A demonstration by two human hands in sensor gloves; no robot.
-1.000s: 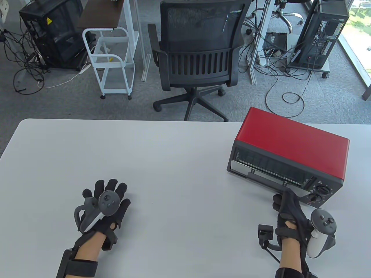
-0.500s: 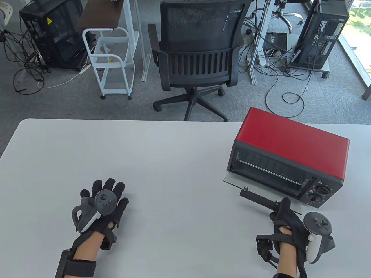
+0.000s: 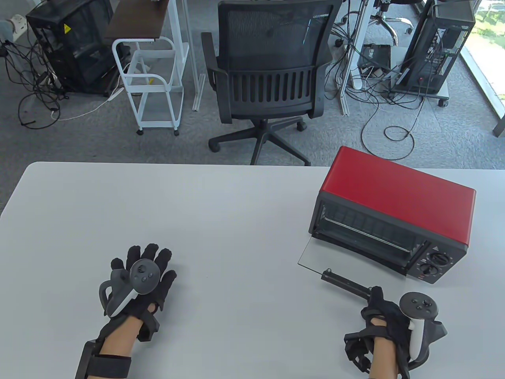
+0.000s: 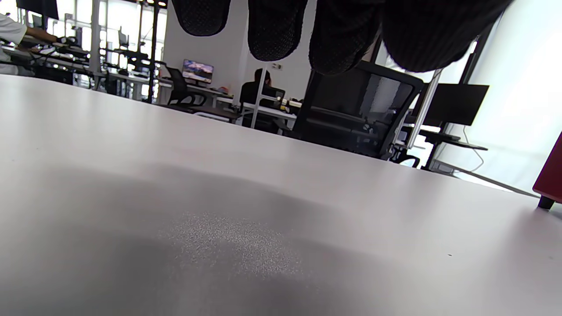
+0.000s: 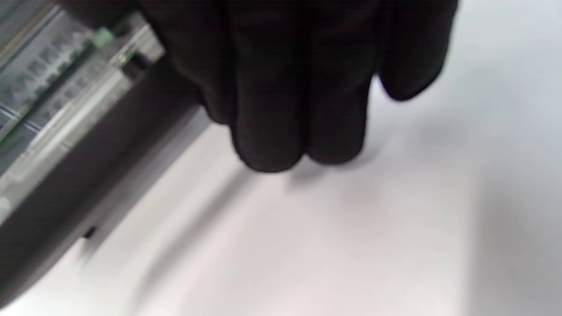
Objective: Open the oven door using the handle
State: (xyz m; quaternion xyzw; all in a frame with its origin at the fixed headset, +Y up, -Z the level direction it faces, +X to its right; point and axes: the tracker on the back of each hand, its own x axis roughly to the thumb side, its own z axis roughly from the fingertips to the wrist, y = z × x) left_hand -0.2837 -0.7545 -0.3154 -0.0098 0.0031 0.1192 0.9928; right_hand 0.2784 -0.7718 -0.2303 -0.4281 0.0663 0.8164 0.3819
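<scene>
Right hand [image 3: 384,316] curled round handle [image 3: 345,283], door [image 3: 315,256] seemingly near flat; ease toward six o'clock. Left hand [image 3: 138,282] splayed, empty.

red oven [image 3: 398,197], glass door [image 3: 315,258] open flat

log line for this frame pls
step: door pull | oven door: swung down, open | right hand: grips handle | left hand: flat on table, idle

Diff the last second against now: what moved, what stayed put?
The right hand, gripping the handle, pulled toward the person, swinging the glass door from nearly closed down to wide open. The red oven body stayed in place, and the left hand stayed flat on the table.
</scene>
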